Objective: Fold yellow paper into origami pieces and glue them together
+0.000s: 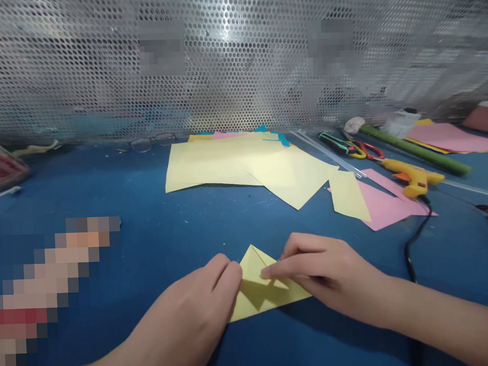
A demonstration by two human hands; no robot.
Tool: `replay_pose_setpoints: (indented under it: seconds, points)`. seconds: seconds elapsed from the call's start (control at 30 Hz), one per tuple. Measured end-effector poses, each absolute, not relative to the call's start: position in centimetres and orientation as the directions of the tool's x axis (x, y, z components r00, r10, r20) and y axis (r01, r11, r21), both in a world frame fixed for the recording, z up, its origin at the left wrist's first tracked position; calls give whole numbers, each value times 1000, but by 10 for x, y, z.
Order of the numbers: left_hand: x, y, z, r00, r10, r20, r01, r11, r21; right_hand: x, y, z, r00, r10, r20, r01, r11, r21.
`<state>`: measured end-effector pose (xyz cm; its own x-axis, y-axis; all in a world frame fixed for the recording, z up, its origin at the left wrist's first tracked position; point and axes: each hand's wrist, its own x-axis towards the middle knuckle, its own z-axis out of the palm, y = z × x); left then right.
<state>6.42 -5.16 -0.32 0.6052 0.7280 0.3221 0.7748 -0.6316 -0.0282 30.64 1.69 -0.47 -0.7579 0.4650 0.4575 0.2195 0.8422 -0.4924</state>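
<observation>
A pale yellow sheet of paper [256, 310], folded to a point at its top, lies on the blue table in front of me. My left hand [196, 302] has its fingers curled closed on the paper's left edge. From the right, my right hand [331, 268] grips the sheet, its index fingertip pressed on a raised folded flap near the middle. Its other fingers are bent over the paper's right side, and the thumb is partly hidden.
Larger yellow sheets [215, 162] lie farther back. Pink paper [383, 205] sits beneath a yellow glue gun [418, 177], whose black cord [409, 257] runs towards me. Scissors [371, 150], a cutter [334, 143] and a green roll [414, 147] lie behind. Perforated metal [239, 60] borders the back.
</observation>
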Motion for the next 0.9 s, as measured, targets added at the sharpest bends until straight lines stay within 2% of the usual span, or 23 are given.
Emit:
replay_pose_setpoints:
  seconds: [0.23,0.4,0.57,0.77,0.9]
  points:
    - [61,-56,-9,648,660,380,745,-653,-137,310,22,-2,-846,276,456,187,955,-231]
    - [62,-57,-12,679,549,488,713,-651,-260,308,23,-2,-868,226,442,153,969,-195]
    - [56,-63,-17,732,497,466,677,-610,-412,304,18,3,-885,280,372,208,952,-222]
    - [63,-61,-16,741,494,455,670,-593,-447,301,14,3,-907,178,382,171,984,-51]
    - [64,-60,-19,743,451,493,663,-593,-457,300,13,7,-921,191,339,186,981,-48]
